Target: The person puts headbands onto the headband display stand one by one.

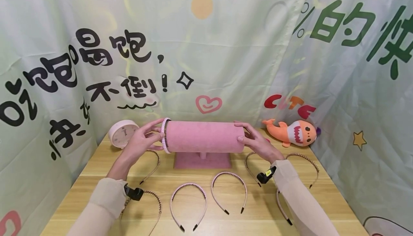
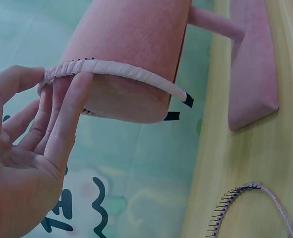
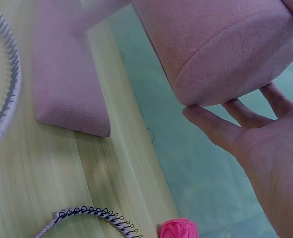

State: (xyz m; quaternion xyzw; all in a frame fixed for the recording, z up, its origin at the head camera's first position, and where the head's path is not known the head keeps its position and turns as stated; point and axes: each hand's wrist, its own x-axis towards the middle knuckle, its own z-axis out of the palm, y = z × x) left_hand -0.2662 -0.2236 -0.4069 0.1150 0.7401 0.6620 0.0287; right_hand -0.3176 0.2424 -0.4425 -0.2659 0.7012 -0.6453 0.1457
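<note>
A pink velvety headband holder (image 1: 204,136), a padded cylinder on a post and flat base, stands upright on the table. A pale headband (image 1: 165,135) with dark teeth sits around the cylinder's left end. My left hand (image 1: 145,137) holds that headband, thumb and fingers spread along its curve. In the left wrist view the headband (image 2: 119,69) has its black tips hanging past the cylinder's lower edge. At the right end, my right hand (image 1: 258,143) grips the cylinder's rim between thumb and fingers. The right wrist view shows its fingertips against the round end of the holder (image 3: 235,59).
Several headbands lie in front of and beside the holder, among them a pink one (image 1: 188,186) and another (image 1: 229,174). A round clock (image 1: 123,134) stands back left, an orange plush toy (image 1: 293,133) back right. Pink yarn (image 3: 179,229) lies near the right hand. Printed curtains (image 1: 206,49) surround the table (image 1: 200,225).
</note>
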